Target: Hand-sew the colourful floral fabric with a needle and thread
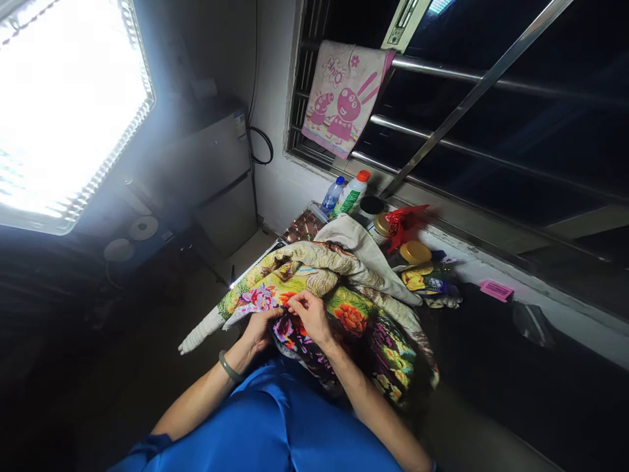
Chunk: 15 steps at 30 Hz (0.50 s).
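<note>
Blazing nearby, a lamp (73,111) is filling the upper left. Embroidered cloth (350,319) is lying bunched before the blue clothing (314,426); the left hand (260,329) is pinching it, and the right hand (313,318) is drawing its fingertips together over it, anything between them being too small to tell.

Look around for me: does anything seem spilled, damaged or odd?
Nothing looks plainly spilled or broken. The oddest sight is the lamp at upper left, glaring so white its face is washed out. The flower-patterned cloth lies bunched in uneven folds.
</note>
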{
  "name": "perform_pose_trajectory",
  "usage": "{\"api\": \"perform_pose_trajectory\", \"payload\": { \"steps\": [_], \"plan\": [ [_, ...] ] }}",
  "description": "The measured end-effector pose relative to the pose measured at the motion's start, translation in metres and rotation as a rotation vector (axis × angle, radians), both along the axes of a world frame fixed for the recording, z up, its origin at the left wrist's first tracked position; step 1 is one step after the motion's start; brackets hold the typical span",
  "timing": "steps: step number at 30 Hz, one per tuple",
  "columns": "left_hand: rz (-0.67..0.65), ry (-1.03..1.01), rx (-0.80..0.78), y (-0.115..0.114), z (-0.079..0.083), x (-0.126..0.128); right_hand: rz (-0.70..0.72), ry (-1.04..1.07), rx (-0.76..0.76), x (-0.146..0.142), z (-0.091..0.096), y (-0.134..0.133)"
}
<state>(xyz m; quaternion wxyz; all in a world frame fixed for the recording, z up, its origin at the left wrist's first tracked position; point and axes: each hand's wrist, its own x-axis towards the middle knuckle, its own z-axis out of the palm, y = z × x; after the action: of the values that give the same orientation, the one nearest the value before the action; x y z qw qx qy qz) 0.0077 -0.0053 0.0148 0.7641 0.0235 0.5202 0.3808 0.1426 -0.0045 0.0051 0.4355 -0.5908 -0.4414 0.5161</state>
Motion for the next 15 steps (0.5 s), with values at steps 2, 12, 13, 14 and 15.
{"api": "perform_pose_trajectory", "payload": {
  "steps": [2,12,13,14,15],
  "plan": [
    [-0.001,-0.005,0.000,0.0000,-0.0020,-0.0005,0.004,0.002,-0.004,-0.0001,-0.0006,0.0001],
    [-0.008,0.005,0.008,-0.0001,-0.0023,-0.0010,0.009,-0.062,0.044,-0.0015,-0.0040,-0.0003],
    [-0.009,0.009,0.009,0.0000,-0.0015,-0.0010,0.015,-0.086,0.056,-0.0016,-0.0037,-0.0002],
    [-0.008,0.014,0.011,0.0001,-0.0007,-0.0009,0.023,-0.121,0.076,-0.0016,-0.0030,0.0000],
    [-0.005,0.021,0.012,0.0002,-0.0002,-0.0008,0.037,-0.164,0.109,-0.0016,-0.0018,0.0003]
  ]
}}
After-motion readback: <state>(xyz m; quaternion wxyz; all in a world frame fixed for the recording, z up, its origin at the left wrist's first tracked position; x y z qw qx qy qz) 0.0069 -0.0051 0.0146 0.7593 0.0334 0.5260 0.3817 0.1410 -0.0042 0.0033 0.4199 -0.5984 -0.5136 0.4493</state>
